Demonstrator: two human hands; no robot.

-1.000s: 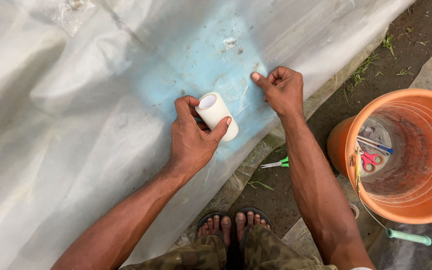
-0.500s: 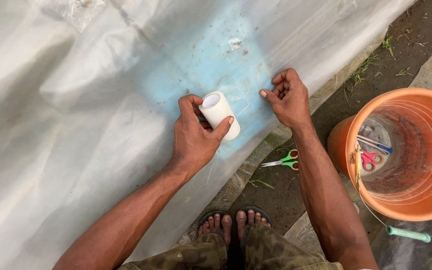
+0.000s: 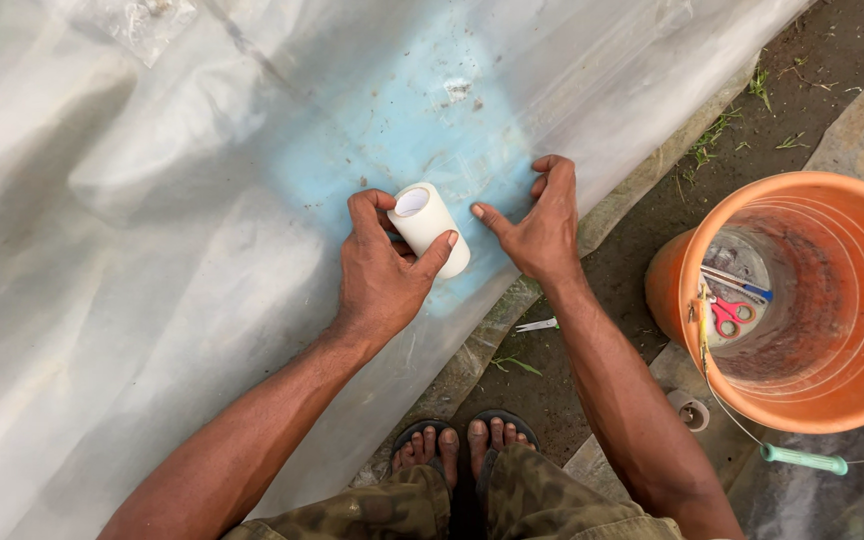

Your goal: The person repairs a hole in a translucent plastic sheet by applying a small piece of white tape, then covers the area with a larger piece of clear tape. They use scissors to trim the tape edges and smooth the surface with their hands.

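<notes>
From the head camera, the left hand (image 3: 380,275) grips a white tape roll (image 3: 430,228) against the clear plastic sheet (image 3: 152,250), over its blue patch (image 3: 402,130). The right hand (image 3: 540,225) rests open just beside the roll, fingers spread on the sheet. An orange bucket (image 3: 852,390) holding red scissors (image 3: 729,314) stands to the right.

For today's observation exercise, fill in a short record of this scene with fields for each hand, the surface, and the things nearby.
Left hand: left hand grips a white tape roll
Right hand: right hand rests flat on the clear plastic sheet, empty
Surface: sheet over a light blue patch
Nearby: orange bucket on the ground, red-handled scissors inside
Ground: another pair of scissors, partly hidden by the right forearm
</notes>
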